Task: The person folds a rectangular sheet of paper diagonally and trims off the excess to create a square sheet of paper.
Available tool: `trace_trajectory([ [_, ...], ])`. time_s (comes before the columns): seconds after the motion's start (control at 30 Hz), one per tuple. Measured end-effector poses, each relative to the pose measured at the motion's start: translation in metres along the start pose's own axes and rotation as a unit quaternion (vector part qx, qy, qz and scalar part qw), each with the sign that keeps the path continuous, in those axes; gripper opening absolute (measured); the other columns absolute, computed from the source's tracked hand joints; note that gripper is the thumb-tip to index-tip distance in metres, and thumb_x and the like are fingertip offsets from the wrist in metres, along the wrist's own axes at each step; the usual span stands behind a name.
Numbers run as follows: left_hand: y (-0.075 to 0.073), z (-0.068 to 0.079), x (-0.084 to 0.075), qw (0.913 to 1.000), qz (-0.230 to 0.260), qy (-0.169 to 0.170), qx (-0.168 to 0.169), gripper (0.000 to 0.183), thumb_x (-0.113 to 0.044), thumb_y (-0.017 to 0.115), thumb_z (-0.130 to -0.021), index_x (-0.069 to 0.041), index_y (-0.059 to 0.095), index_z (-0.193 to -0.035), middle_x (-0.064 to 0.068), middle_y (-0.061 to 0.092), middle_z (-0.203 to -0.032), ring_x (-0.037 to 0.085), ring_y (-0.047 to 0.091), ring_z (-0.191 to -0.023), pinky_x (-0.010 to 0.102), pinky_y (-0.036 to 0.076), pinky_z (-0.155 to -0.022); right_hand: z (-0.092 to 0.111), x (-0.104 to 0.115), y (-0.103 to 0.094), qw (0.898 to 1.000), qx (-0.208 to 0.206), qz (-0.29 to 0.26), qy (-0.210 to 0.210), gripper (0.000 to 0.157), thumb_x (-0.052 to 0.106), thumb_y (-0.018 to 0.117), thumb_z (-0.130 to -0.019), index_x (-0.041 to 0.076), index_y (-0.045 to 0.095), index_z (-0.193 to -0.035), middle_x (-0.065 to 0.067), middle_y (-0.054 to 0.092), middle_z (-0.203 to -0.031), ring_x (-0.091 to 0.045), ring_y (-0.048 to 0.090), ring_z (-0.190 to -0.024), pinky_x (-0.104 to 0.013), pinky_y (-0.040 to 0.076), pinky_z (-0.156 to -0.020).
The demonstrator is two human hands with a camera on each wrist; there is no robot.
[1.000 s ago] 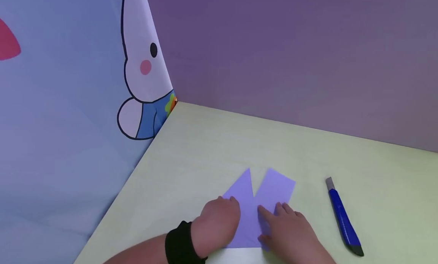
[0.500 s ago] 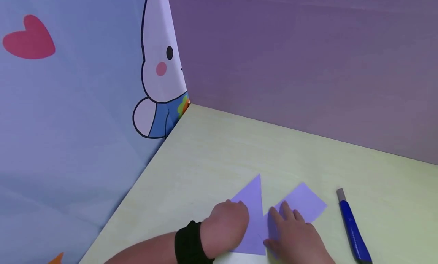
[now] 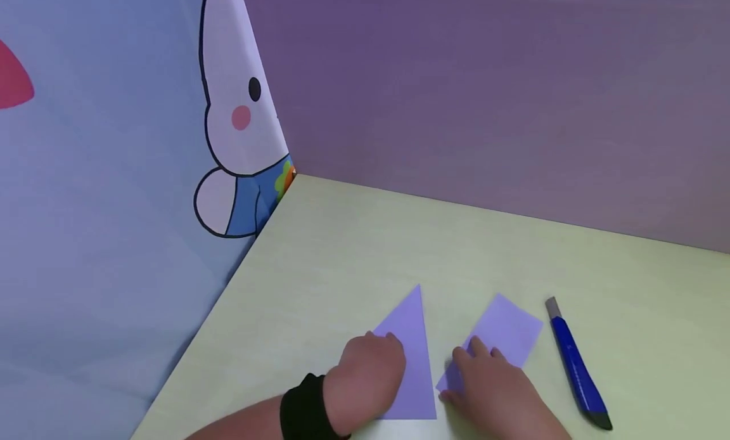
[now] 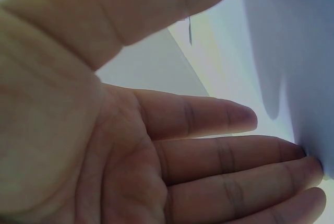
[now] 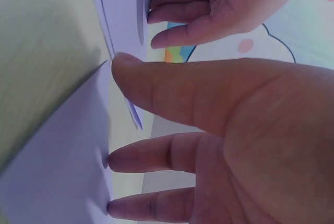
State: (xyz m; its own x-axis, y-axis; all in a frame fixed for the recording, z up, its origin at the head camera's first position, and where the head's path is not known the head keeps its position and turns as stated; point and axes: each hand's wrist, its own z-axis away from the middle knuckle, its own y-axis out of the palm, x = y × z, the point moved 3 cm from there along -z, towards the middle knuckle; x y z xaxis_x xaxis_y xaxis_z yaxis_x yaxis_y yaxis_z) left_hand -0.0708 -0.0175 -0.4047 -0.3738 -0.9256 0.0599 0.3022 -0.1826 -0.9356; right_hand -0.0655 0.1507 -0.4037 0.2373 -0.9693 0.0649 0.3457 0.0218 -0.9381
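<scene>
Two pieces of purple paper lie on the table in the head view. My left hand (image 3: 367, 380) rests its fingertips on the left piece, a folded triangular sheet (image 3: 419, 370) with its tip pointing away. In the left wrist view those fingers (image 4: 224, 156) are nearly straight, touching the paper. My right hand (image 3: 496, 386) presses its fingertips on the right piece, a tilted purple strip (image 3: 509, 329), just right of the triangle. The right wrist view shows straight fingers (image 5: 151, 153) against this strip, with the thumb tip near its corner. A narrow gap separates the two papers.
A blue utility knife (image 3: 578, 370) with a dark end lies to the right of the right hand. The pale table (image 3: 342, 250) meets a purple backdrop (image 3: 485, 97) behind and a blue printed cloth (image 3: 114, 237) on the left.
The right hand has slid the purple strip rightward and turned it clockwise, away from the triangle it lay against. The left hand stays on its paper. The head view swayed left and back.
</scene>
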Motion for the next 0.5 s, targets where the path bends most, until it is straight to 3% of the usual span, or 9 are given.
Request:
trace_trajectory([
  [0.13, -0.002, 0.002, 0.002, 1.0, 0.003, -0.002, 0.003, 0.027, -0.024, 0.069, -0.087, -0.009, 0.064, -0.109, -0.002, 0.055, -0.074, 0.016, 0.059, -0.076, 0.031, 0.053, -0.061, -0.002, -0.002, -0.002, 1.0, -0.001, 0.009, 0.01, 0.052, 0.049, 0.075, -0.078, 0.011, 0.062, -0.111, -0.013, 0.056, -0.103, -0.032, 0.054, -0.084, -0.049, 0.052, -0.064],
  [0.3, -0.003, 0.006, 0.004, 0.9999, 0.001, -0.002, -0.015, 0.023, -0.023, 0.069, -0.087, -0.008, 0.064, -0.104, -0.002, 0.052, -0.071, 0.016, 0.057, -0.073, 0.03, 0.053, -0.059, -0.002, -0.009, -0.005, 1.0, 0.005, 0.012, 0.028, 0.06, 0.051, 0.073, -0.08, 0.005, 0.06, -0.116, -0.021, 0.057, -0.113, -0.039, 0.057, -0.097, -0.055, 0.053, -0.071],
  [0.37, -0.004, 0.007, 0.004, 0.9997, 0.0, -0.001, -0.023, 0.025, -0.023, 0.069, -0.087, -0.007, 0.064, -0.106, -0.002, 0.051, -0.07, 0.016, 0.057, -0.072, 0.03, 0.053, -0.059, -0.003, -0.012, -0.006, 0.999, 0.013, 0.011, 0.034, 0.062, 0.051, 0.073, -0.081, 0.002, 0.06, -0.116, -0.022, 0.058, -0.114, -0.038, 0.058, -0.101, -0.056, 0.053, -0.076],
  [0.5, -0.003, 0.008, 0.006, 0.9997, 0.004, -0.014, -0.018, 0.036, -0.024, 0.068, -0.088, -0.007, 0.063, -0.12, 0.0, 0.057, -0.073, 0.017, 0.06, -0.075, 0.03, 0.053, -0.058, -0.002, -0.016, -0.008, 0.999, 0.018, 0.007, 0.045, 0.061, 0.051, 0.074, -0.08, 0.0, 0.061, -0.113, -0.017, 0.059, -0.104, -0.03, 0.061, -0.087, -0.051, 0.054, -0.072],
])
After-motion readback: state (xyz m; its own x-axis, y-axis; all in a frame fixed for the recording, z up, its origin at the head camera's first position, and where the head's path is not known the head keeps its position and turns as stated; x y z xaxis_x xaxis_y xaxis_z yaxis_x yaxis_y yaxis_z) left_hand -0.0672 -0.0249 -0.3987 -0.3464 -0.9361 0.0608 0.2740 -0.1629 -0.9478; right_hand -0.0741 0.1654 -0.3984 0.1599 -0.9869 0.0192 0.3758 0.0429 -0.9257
